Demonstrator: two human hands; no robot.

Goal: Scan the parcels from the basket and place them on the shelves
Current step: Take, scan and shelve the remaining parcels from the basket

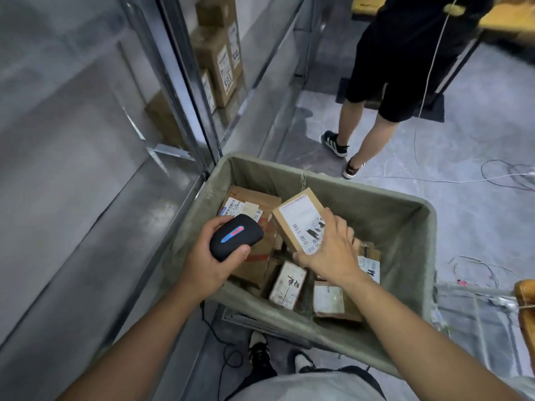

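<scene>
While the left hand [202, 257] grips a black scanner [236, 237], right hand [330, 246] holds a labelled parcel [301, 219] tilted above the basket [399, 273], its fingers partly covering the label, lower parcels [288, 285] partly hidden, shelf boxes [220, 68] blurred.

We have one view only, a wide-angle camera worn on the head, looking forward and steeply down from close above the grey-green fabric basket [318, 328] at centre. Grey metal shelving [86, 169] fills nine o'clock; bare concrete floor [463, 212] lies toward two o'clock.
</scene>
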